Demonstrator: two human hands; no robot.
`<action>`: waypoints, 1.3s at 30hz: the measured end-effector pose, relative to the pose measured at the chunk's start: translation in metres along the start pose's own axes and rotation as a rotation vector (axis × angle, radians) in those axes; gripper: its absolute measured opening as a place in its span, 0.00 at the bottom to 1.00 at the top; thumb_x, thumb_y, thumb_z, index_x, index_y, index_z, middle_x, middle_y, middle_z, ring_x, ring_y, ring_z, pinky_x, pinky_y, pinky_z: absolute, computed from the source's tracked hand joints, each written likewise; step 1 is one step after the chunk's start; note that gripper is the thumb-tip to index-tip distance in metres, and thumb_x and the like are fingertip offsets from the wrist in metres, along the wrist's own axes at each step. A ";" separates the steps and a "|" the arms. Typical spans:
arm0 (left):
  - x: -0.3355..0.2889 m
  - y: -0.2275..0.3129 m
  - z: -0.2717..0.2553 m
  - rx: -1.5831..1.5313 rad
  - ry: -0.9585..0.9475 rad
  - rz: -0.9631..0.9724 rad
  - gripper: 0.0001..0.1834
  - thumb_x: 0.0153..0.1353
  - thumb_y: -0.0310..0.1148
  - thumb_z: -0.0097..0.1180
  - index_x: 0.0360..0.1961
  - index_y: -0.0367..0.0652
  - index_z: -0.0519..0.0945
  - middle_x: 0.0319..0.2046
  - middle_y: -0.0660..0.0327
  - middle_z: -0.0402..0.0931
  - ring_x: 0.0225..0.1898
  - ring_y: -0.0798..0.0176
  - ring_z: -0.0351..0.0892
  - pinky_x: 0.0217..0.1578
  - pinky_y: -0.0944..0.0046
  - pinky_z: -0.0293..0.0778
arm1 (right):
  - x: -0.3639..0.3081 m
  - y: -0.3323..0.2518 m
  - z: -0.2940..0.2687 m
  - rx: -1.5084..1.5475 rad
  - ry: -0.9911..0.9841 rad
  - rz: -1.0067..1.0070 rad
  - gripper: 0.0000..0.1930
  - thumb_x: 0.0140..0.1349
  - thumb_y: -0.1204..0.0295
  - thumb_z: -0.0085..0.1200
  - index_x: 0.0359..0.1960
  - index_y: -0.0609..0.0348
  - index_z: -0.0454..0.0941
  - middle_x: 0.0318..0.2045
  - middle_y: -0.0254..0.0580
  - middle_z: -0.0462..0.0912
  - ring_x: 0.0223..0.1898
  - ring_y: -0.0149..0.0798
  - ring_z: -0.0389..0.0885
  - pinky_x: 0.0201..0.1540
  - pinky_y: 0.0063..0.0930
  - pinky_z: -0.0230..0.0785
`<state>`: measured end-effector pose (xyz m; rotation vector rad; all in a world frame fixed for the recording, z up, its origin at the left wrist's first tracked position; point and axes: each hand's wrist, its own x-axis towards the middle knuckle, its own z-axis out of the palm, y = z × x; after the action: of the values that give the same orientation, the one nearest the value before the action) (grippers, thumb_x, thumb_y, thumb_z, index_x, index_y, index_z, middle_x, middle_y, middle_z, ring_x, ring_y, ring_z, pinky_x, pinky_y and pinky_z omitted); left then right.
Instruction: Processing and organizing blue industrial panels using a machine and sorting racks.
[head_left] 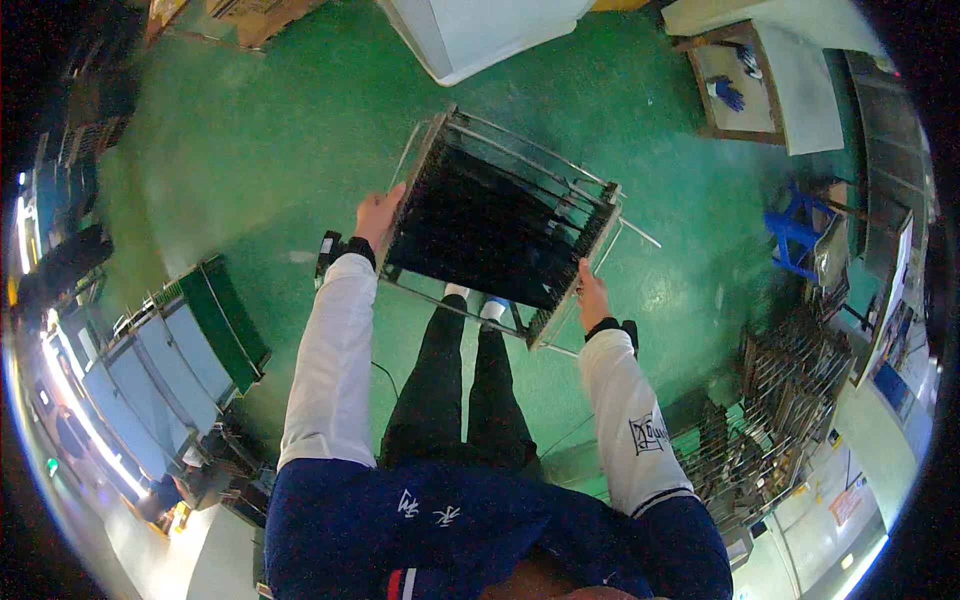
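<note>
Set at far left on the green floor [270, 150], a stand [165, 370] of pale sheets, with a dark green board [222, 320] along its right edge. Grasping the left end of a rack [604, 228] at centre, with the left hand [378, 216] closed about the middle of the end plate; strapped to that wrist, a black device [328, 255]. Held in mid-air over the floor, just beyond the shoes [492, 308], and turned askew, right end nearer the body. Built as an open metal frame, with toothed, brownish-grey end plates, slim rods running from end to end, and pale rods jutting past the right end. Packed through much of the middle with a black load [480, 225], too dark to count or tell apart; more open along the far edge, with bare rods showing. Grasping the right end plate, near its middle, with the right hand [592, 296]. Seen at far right, a blue glove [728, 94] by the left edge of a desk [760, 110], a blue stool [797, 228], and below, piled metal frames [775, 400].
</note>
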<state>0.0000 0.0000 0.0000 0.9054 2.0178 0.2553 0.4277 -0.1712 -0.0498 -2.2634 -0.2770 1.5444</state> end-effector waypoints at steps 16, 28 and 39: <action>-0.256 0.091 0.093 -0.399 -0.245 0.064 0.26 0.57 0.54 0.60 0.24 0.38 0.73 0.21 0.62 0.69 0.25 0.66 0.66 0.26 0.59 0.62 | -0.125 0.055 -0.258 0.245 0.117 0.234 0.30 0.54 0.31 0.48 0.19 0.44 0.66 0.15 0.25 0.63 0.16 0.28 0.58 0.21 0.26 0.45; -0.507 0.169 0.279 -0.498 -0.486 0.072 0.27 0.58 0.54 0.59 0.21 0.40 0.67 0.19 0.62 0.62 0.25 0.65 0.60 0.25 0.56 0.57 | -0.134 0.240 -0.546 0.394 0.374 -0.028 0.32 0.54 0.33 0.52 0.17 0.50 0.67 0.12 0.29 0.60 0.14 0.31 0.59 0.18 0.29 0.50; -0.638 0.203 0.465 -0.213 -0.693 0.311 0.28 0.56 0.55 0.58 0.20 0.38 0.70 0.19 0.59 0.68 0.23 0.65 0.63 0.24 0.54 0.59 | -0.188 0.454 -0.692 0.516 0.558 -0.056 0.26 0.55 0.38 0.56 0.20 0.43 0.64 0.13 0.28 0.60 0.12 0.31 0.59 0.13 0.26 0.48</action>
<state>0.6901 -0.3641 0.2366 0.9978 1.1911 0.2742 0.9738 -0.7922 0.1417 -2.1200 0.1931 0.7775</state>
